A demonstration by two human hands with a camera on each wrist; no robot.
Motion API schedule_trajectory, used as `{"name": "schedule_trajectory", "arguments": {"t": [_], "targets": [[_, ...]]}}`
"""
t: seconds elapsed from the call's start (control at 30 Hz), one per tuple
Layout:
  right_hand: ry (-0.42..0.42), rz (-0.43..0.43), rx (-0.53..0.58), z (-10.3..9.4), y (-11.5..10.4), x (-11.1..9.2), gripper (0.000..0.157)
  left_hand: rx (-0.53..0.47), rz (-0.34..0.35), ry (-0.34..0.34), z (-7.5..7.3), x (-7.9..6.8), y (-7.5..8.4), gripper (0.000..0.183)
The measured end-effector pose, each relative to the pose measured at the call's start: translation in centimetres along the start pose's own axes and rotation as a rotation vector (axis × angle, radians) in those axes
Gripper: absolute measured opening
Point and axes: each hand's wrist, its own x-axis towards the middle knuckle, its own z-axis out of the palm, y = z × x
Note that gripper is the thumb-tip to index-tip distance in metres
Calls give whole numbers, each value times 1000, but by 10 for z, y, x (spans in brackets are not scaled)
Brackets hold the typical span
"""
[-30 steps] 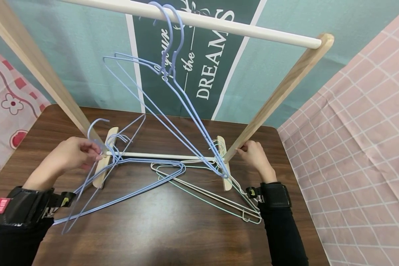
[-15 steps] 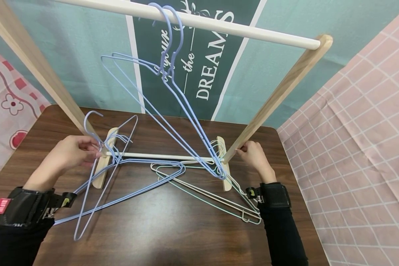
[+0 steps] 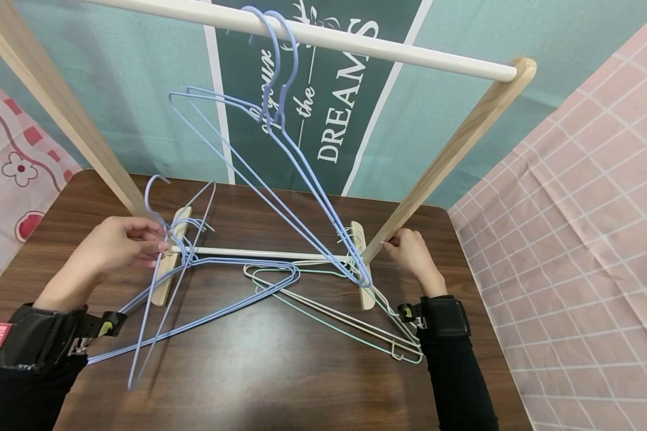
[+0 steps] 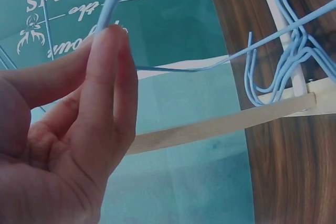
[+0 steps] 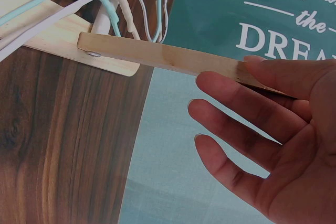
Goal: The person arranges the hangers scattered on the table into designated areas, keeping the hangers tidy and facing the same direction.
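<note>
My left hand (image 3: 121,239) pinches a blue wire clothes hanger (image 3: 147,194) between thumb and fingertips near its neck, beside the rack's left post (image 3: 64,108). This hanger hangs on edge, hook up, its long triangle pointing down toward me. In the left wrist view its blue wire rises out of the fingertips. My right hand (image 3: 414,254) holds the rack's wooden right post (image 3: 447,161) low down; the right wrist view shows thumb and index finger gripping it, the other fingers (image 5: 226,121) loosely extended. Two blue hangers (image 3: 295,48) hang from the white top rail (image 3: 399,52).
Several blue hangers (image 3: 237,307) hang on the low white bar (image 3: 259,254) at its left end, stretching over the brown table (image 3: 280,371). White and pale green hangers (image 3: 350,321) cluster at its right end. A teal cloth (image 3: 156,126) with lettering stands behind the rack.
The held blue hanger has been raised a little, and its lower end has swung right. My left hand has shifted slightly; the right hand stays on the post.
</note>
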Motion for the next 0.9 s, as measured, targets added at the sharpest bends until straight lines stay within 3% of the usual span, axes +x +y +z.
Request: {"name": "schedule_trajectory", "arguments": {"t": [0.23, 0.5, 0.9], "targets": [[-2, 2, 1, -1, -2, 0, 18, -6, -5, 2, -1, -2, 9, 28], [1, 10, 3, -1, -3, 0, 18, -12, -20, 4, -2, -1, 8, 30], [6, 15, -12, 0, -2, 0, 17, 147, 38, 96, -8, -7, 16, 24]]}}
